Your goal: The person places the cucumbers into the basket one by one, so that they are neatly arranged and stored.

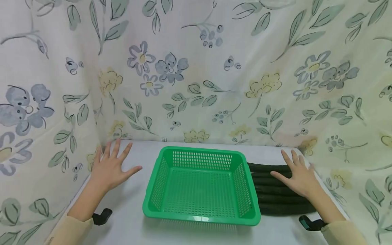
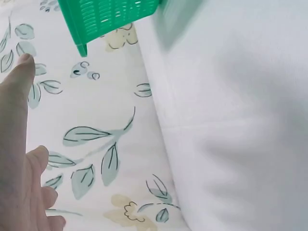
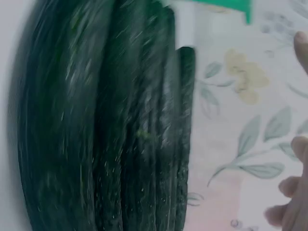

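A green plastic basket (image 1: 200, 219) with perforated walls stands in the middle of the white table, with nothing inside it. Several dark green cucumbers (image 1: 283, 199) lie side by side just right of it, their left ends close to or behind its wall. To the left of the basket my left hand (image 1: 109, 170) is held with fingers spread, apart from it. My right hand (image 1: 298, 175) is spread over the cucumbers' right part, holding nothing. In the right wrist view the cucumbers (image 3: 62, 120) look bumpy and slightly blurred, and the hand (image 3: 293, 192) shows only at the edge.
A floral cloth (image 1: 196, 68) hangs behind the table and along both sides. White tabletop (image 1: 131, 204) shows between my left hand and the basket. Each wrist carries a small black device, one of them a camera mount (image 1: 102, 216) at the left.
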Available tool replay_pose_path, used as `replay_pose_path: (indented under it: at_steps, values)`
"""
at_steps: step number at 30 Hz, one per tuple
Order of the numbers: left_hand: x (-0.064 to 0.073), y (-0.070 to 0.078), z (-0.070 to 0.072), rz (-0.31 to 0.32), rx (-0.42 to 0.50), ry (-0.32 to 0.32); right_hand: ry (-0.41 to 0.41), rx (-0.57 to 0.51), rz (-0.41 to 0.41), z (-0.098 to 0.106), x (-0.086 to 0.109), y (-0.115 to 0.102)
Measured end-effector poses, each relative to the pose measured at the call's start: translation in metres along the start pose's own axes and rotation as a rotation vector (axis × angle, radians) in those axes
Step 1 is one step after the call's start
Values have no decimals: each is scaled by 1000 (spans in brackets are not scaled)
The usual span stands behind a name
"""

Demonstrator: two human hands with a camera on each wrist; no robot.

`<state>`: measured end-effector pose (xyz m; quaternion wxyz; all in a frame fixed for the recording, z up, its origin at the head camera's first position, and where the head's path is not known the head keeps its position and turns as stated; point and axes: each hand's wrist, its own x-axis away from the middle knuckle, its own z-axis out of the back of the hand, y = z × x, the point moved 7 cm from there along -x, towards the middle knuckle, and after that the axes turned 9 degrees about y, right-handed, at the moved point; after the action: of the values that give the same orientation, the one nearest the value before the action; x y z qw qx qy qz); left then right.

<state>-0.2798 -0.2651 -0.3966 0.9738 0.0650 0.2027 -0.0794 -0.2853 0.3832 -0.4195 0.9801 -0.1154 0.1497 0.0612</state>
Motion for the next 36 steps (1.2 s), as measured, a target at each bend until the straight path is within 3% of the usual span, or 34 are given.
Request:
replay_pose_path:
  at_steps: [8,15,20,23,27,30,33,36]
  values:
    - [22,4,-3,88,164,-51,44,-240,-112,10,31,18]
    - [43,15,-10,151,309,-60,18,-309,-308,3,58,44]
    - [58,26,-21,180,385,-60,90,-379,-388,0,77,60]
    - [69,34,-23,161,449,15,233,-373,-414,1,87,66]
    - [82,52,-23,83,551,137,525,-345,-477,9,104,76]
    - [86,65,-25,55,608,171,684,-350,-509,13,118,84]
    - [88,74,-27,87,659,179,748,-361,-563,14,130,95]
    - [89,81,-28,143,703,196,738,-369,-684,11,142,108]
